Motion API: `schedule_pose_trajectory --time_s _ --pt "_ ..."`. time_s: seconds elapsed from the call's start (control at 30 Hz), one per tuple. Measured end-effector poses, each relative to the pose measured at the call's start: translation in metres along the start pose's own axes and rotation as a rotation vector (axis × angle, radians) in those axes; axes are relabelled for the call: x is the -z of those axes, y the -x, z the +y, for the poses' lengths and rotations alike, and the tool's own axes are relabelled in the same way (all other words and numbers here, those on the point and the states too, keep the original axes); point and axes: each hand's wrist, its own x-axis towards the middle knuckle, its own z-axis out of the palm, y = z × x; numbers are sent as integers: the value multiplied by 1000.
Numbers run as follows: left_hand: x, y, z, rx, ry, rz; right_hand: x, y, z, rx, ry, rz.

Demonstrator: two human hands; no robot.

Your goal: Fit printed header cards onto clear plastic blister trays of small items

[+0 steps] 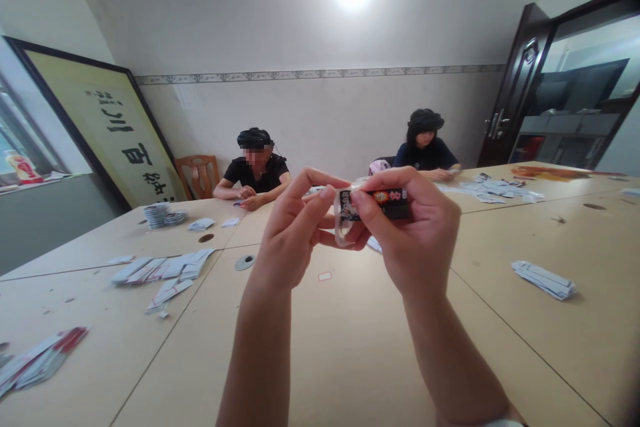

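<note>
Raised over the table in the middle of the head view, my right hand (413,230) grips a small black printed packet (393,209), its thumb lying across the front. A translucent plastic piece (344,230) sits at the packet's left end; whether it is a bag or a case I cannot tell. My left hand (300,220) is closed about this plastic, with thumb and forefinger near its upper edge. Fingers of both hands partly hide the packet and the plastic.
Flat white packets (165,267) lie in a row at left, with another bundle (40,360) nearer. A stack (157,215) stands farther back. One bundle (544,279) lies at right. Two people (257,170) (424,143) sit across the table (340,347), near a loose pile (485,188).
</note>
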Motion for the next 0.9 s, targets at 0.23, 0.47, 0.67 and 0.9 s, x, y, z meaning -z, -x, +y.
schedule_pose_trajectory --time_s 0.23,0.47,0.67,0.9 --pt "-2 1 2 -18 -47 -4 0 0 0 -19 -5 8" --pt "-7 1 0 -58 -99 70 -1 1 0 -71 -83 -3" --pt "-12 1 -1 -105 -131 121 -3 0 1 -105 -114 3" --pt "-12 1 -2 -113 -153 127 -3 -1 4 -96 -156 2"
